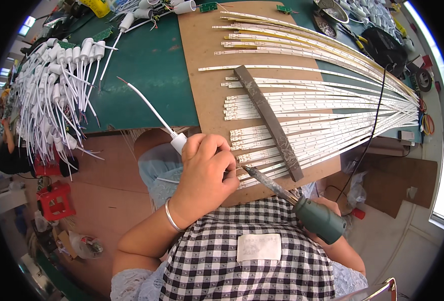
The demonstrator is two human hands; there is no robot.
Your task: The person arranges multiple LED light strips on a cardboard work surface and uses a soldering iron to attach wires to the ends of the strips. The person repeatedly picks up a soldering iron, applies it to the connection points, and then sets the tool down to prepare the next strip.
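Note:
My left hand [207, 173] is closed around a white lamp end cap [179, 142]; a white cord with a bared wire end sticks out of it, up and to the left. My right hand [328, 204], mostly hidden, grips a soldering iron [321, 221] by its dark green handle. The iron's tip reaches the ends of the nearest LED strips [262, 163], right beside my left fingertips. Those fingertips and any wires in them are partly covered by the hand. A dark flat bar [267, 120] lies across the white strips.
Under the strips is a brown board [207, 95] on a green table [146, 70]. A heap of corded white caps [56, 85] hangs over the table's left edge. Pliers [358, 42], a metal bowl [335, 11] and a tape roll [422, 80] lie far right. A black cord [377, 108] crosses the strips.

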